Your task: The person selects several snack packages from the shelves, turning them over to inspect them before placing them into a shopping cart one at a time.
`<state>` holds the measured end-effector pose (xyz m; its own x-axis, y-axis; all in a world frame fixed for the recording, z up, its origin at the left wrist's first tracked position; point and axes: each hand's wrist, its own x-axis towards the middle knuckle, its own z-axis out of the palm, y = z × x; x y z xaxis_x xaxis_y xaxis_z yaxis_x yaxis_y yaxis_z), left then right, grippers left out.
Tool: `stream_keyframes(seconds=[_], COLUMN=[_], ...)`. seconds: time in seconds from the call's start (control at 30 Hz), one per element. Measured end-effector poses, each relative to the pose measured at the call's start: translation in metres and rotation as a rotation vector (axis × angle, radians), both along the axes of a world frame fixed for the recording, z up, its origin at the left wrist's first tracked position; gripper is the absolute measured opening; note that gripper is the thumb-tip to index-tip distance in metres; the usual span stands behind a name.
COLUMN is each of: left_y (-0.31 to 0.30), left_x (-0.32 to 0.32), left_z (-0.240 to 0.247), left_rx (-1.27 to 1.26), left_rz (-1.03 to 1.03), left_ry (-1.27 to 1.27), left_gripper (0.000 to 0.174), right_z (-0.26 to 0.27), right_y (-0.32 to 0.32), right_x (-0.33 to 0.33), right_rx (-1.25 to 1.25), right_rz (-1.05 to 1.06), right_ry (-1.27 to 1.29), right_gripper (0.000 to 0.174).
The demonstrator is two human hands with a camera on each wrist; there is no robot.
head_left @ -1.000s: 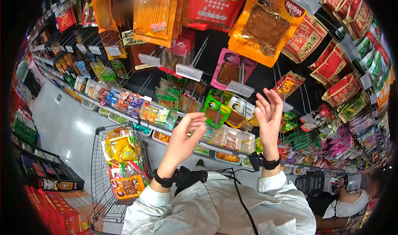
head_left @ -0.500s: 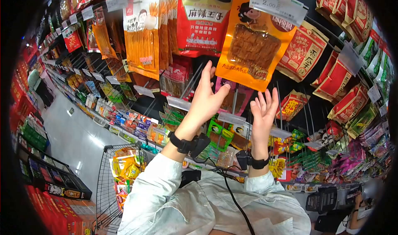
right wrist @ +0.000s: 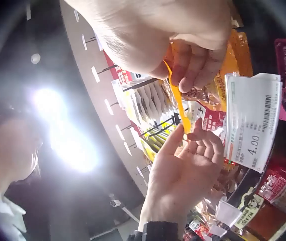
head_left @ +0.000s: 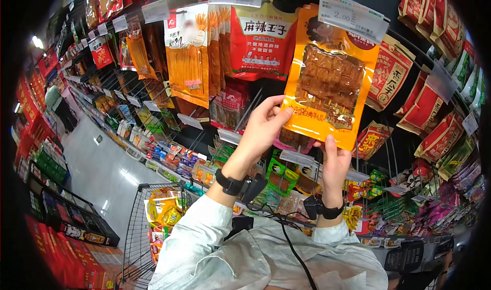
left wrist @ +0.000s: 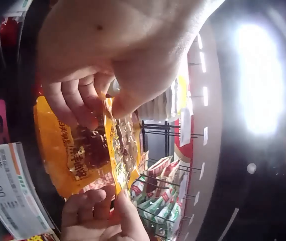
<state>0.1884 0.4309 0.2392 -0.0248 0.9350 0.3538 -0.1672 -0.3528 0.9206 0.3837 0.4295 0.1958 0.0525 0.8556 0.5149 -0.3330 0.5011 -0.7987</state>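
Observation:
An orange snack packet [head_left: 327, 85] with a clear window showing brown flat pieces hangs on the rack under a price tag [head_left: 353, 16] reading 2.00. My left hand [head_left: 266, 129] pinches its lower left edge between thumb and fingers. At its bottom edge my right hand [head_left: 335, 164] also pinches, thumb in front. In the left wrist view both hands grip the rim of the packet [left wrist: 67, 155], seen from below. The right wrist view has the right hand [right wrist: 168, 35] above and the left hand [right wrist: 188, 165] below.
Left of it hang a red packet [head_left: 263, 44] and orange stick packets [head_left: 189, 60]. Red-and-kraft bags [head_left: 391, 70] hang at right. Bare hooks and lower price tags [head_left: 296, 158] jut out beneath. A wire shopping cart [head_left: 134, 213] with several snack packets stands at lower left.
Both hands have risen to the orange packet and taken hold of its lower edges; they were apart from it. The packet's lower end now tilts outward. The head view has shifted upward.

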Motion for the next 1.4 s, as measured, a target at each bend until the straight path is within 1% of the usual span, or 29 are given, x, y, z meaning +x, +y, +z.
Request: stream_keyframes(seconds=[0.07, 0.1, 0.2, 0.23, 0.27, 0.43, 0.53, 0.57, 0.63, 0.67, 0.7, 0.73, 0.77, 0.8, 0.83, 0.87, 0.9, 0.93, 1.0, 1.03, 1.13, 1.17, 1.27, 1.3, 1.4], left_y=[-0.018, -0.023, -0.046, -0.055, -0.063, -0.099, -0.116, -0.12, -0.124, -0.127, -0.134, -0.138, -0.143, -0.147, -0.149, -0.156, -0.166, -0.174, -0.19, -0.197, -0.232, -0.243, -0.268, -0.271, -0.278], left_x=[0.005, 0.01, 0.014, 0.014, 0.014, 0.009, 0.007, 0.007, 0.007, 0.007, 0.005, 0.004, 0.003, 0.002, 0.002, 0.0, -0.004, -0.008, -0.016, -0.02, -0.026, -0.027, -0.023, -0.017, 0.001], left_z=[0.01, 0.012, 0.015, 0.018, 0.018, 0.027, 0.025, 0.024, 0.023, 0.021, 0.026, 0.024, 0.019, 0.014, -0.001, -0.016, -0.033, -0.051, -0.1, -0.118, -0.157, -0.174, -0.179, -0.182, -0.188], left_rx=[0.067, 0.122, 0.156, 0.185, 0.201, 0.247, 0.236, 0.272, 0.276, 0.272, 0.25, 0.239, 0.231, 0.223, 0.237, 0.208, 0.177, 0.145, 0.084, 0.043, -0.155, -0.258, -0.452, -0.46, -0.418], left_rz=[-0.078, -0.096, -0.1, -0.108, -0.115, -0.145, -0.116, -0.096, -0.103, -0.102, -0.145, -0.135, -0.127, -0.121, -0.076, -0.084, -0.092, -0.093, -0.071, -0.058, 0.02, -0.053, -0.091, -0.098, 0.021], left_ry=[-0.104, -0.173, -0.226, -0.23, -0.255, -0.272, -0.261, -0.253, -0.261, -0.27, -0.297, -0.294, -0.289, -0.283, -0.26, -0.249, -0.238, -0.23, -0.098, -0.036, -0.016, -0.074, -0.249, -0.354, -0.242], left_gripper=[0.038, 0.035, 0.034, 0.034, 0.034, 0.04, 0.042, 0.042, 0.043, 0.043, 0.043, 0.043, 0.043, 0.042, 0.042, 0.041, 0.041, 0.04, 0.038, 0.038, 0.036, 0.038, 0.039, 0.041, 0.039], right_z=[0.009, 0.012, 0.012, 0.014, 0.017, 0.017, 0.014, 0.015, 0.017, 0.017, 0.018, 0.019, 0.014, 0.007, -0.003, -0.013, -0.02, -0.023, -0.035, -0.051, -0.09, -0.097, -0.108, -0.11, -0.107], right_y=[-0.016, -0.022, -0.038, -0.046, -0.052, -0.084, -0.097, -0.102, -0.113, -0.119, -0.124, -0.128, -0.134, -0.138, -0.14, -0.141, -0.141, -0.146, -0.159, -0.163, -0.182, -0.186, -0.187, -0.185, -0.182], right_x=[-0.002, -0.003, -0.002, -0.006, -0.008, -0.011, -0.011, -0.013, -0.014, -0.013, -0.013, -0.014, -0.01, -0.004, 0.006, 0.014, 0.022, 0.019, 0.009, 0.015, 0.025, 0.029, 0.037, 0.043, 0.051], right_rx=[0.053, 0.077, 0.139, 0.112, 0.123, 0.145, 0.148, 0.155, 0.156, 0.156, 0.162, 0.172, 0.139, 0.124, 0.107, 0.088, -0.009, -0.075, -0.229, -0.246, -0.42, -0.456, -0.458, -0.487, -0.448], right_rz=[0.005, -0.005, -0.002, -0.033, -0.018, -0.014, -0.04, -0.039, -0.041, -0.066, -0.092, -0.118, -0.153, -0.079, -0.006, 0.067, 0.21, 0.18, 0.135, 0.135, 0.191, 0.245, 0.308, 0.312, 0.386], right_ry=[0.046, 0.034, -0.001, 0.043, 0.038, 0.007, -0.029, -0.03, -0.033, -0.041, -0.048, -0.05, -0.073, -0.059, -0.048, -0.036, 0.037, 0.059, 0.101, -0.046, -0.224, -0.25, -0.386, -0.49, -0.542], right_gripper=[0.022, 0.021, 0.022, 0.022, 0.022, 0.021, 0.019, 0.019, 0.018, 0.018, 0.018, 0.018, 0.026, 0.035, 0.044, 0.052, 0.063, 0.063, 0.063, 0.061, 0.057, 0.052, 0.049, 0.041, 0.032])
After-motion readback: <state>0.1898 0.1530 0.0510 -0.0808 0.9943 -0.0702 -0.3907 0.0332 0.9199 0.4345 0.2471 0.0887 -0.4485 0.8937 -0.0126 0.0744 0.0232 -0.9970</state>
